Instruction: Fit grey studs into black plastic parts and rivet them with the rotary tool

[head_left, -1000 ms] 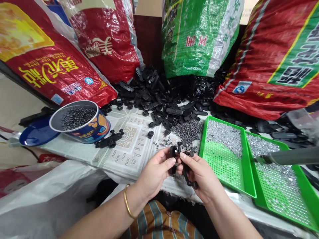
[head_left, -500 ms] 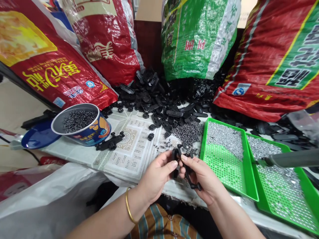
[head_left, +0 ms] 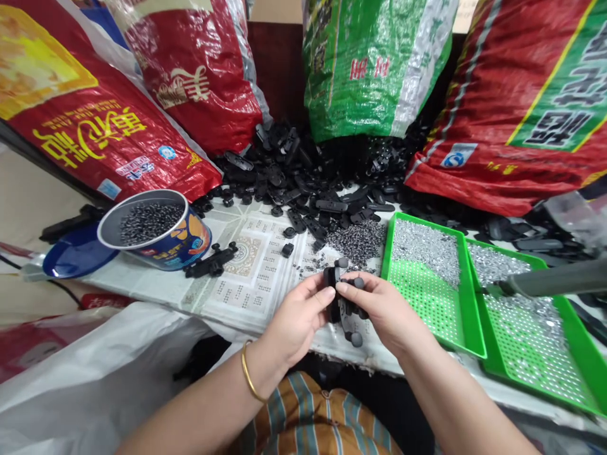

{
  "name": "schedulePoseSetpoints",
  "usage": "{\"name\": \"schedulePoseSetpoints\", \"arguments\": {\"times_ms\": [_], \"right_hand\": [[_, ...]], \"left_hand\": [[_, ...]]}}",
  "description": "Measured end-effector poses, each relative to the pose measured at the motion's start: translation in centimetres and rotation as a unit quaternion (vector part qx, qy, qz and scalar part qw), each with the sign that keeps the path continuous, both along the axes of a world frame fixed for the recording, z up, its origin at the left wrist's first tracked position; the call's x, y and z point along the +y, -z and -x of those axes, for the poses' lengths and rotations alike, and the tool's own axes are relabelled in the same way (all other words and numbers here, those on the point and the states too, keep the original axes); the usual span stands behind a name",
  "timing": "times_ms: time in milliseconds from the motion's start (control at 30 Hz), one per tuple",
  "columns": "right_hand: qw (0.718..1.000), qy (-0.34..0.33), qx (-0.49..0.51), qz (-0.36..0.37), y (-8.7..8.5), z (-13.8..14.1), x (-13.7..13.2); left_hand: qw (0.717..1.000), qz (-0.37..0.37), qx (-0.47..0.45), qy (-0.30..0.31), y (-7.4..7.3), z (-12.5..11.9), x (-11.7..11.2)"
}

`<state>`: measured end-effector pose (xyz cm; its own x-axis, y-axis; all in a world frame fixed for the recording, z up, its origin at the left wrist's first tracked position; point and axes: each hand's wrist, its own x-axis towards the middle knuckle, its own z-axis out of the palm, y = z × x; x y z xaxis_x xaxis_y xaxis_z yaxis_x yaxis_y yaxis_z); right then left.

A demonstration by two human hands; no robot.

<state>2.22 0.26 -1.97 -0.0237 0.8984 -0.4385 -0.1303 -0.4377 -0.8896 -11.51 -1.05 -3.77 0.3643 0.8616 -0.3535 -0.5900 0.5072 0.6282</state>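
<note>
My left hand (head_left: 298,322) and my right hand (head_left: 379,309) meet above the near edge of the table, both pinched on a bundle of black plastic parts (head_left: 345,302). The left thumb and fingers close on a small black piece at the top of the bundle. My right hand wraps round longer black pieces whose round ends stick out below the fingers. A gold bangle sits on my left wrist. A small heap of tiny grey metal bits (head_left: 356,240) lies on the newspaper just beyond my hands.
A large pile of black plastic parts (head_left: 303,183) lies at the back, between red and green woven sacks (head_left: 374,63). A tin of dark pellets (head_left: 154,229) stands at the left. Two green perforated trays (head_left: 429,297) with silvery bits are at the right.
Both hands have turned the bundle: the long pieces in my right hand now hang down more steeply. The view has shifted slightly.
</note>
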Motion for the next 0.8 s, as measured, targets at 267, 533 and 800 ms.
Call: {"name": "schedulePoseSetpoints", "arguments": {"times_ms": [267,533,800], "right_hand": [[0.998,-0.013,-0.055,-0.031,0.52,0.20,-0.25],[0.995,-0.028,-0.083,-0.038,0.45,-0.11,-0.40],[0.996,-0.043,-0.073,-0.022,0.39,-0.25,-0.47]], "left_hand": [[1.000,-0.001,0.007,0.009,-0.07,0.14,0.03],[1.000,-0.001,0.008,0.022,-0.16,0.07,-0.13],[1.000,-0.020,0.003,0.018,-0.16,-0.25,-0.21]]}}
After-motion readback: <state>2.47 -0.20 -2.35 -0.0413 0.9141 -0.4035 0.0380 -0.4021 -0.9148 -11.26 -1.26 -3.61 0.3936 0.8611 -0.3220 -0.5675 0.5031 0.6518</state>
